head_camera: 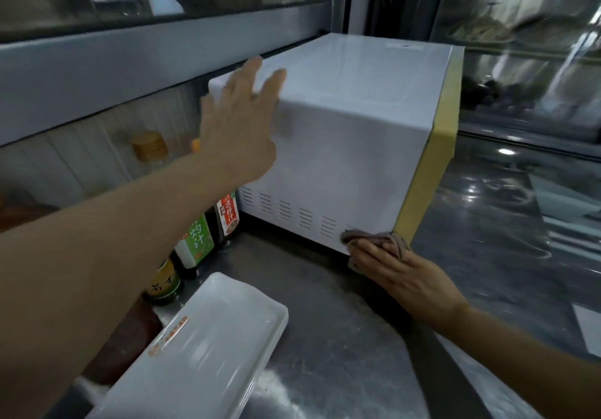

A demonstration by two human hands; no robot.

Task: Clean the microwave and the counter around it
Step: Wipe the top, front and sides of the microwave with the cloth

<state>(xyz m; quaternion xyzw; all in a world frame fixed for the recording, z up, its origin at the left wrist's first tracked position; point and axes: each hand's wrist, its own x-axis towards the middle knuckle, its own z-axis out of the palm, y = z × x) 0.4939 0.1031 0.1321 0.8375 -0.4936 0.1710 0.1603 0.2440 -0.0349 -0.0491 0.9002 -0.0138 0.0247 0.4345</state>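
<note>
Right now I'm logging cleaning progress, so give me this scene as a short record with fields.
surface: steel counter
appliance: white microwave, side panel facing the camera
left hand: open, spread at the microwave's rear top corner
right hand: presses a grey cloth on its lower side
nearby: sauce bottles, stacked white trays

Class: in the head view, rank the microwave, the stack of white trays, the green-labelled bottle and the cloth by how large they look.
1. microwave
2. stack of white trays, though nearness to the camera enlarges it
3. green-labelled bottle
4. cloth, partly hidden under the right hand
</note>
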